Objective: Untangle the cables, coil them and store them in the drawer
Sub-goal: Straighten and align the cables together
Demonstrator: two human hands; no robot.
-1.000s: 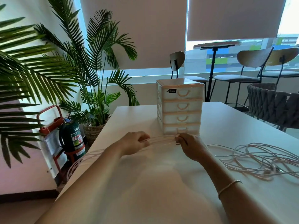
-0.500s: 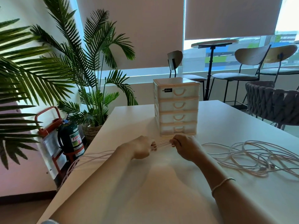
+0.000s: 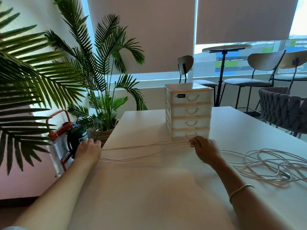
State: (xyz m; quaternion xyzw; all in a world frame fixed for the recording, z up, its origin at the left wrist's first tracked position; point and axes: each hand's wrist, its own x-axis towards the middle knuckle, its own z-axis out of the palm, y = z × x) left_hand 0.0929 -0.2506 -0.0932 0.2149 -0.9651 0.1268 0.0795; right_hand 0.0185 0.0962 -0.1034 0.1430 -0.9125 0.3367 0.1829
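Head view: several pale cable strands [image 3: 141, 149] are stretched across the tabletop [image 3: 149, 188] between the two hands. The right hand [image 3: 206, 151] is held just in front of the drawer unit [image 3: 188, 112], its fingers [image 3: 193, 143] pinched round the gathered strands. The left hand [image 3: 88, 151] is held out past the left tabletop edge; the strands run into it, so they are judged gripped, though the finger curl is mostly hidden behind the back of the hand.

The rest of the cables [image 3: 269, 166] lie in a loose tangle on the right of the tabletop, behind the right wrist. All four drawers appear closed; nothing is stored yet.

Risks, as judged:
- Strands pulled taut while the tangle on the right is still crossed over itself: knots could be tightened instead of freed.
- The tangle could be dragged toward the right forearm and snagged on the bracelet [image 3: 240, 190].
- The drawer unit looks light, and the right hand is close to its bottom drawer; it could be bumped or shoved far.
- The left hand is off the tabletop near the fire extinguisher [image 3: 78, 138] and palm [image 3: 103, 90]; slack dropped there could be caught on them or fall to the floor.
- Uneven strand lengths would give a messy coil.
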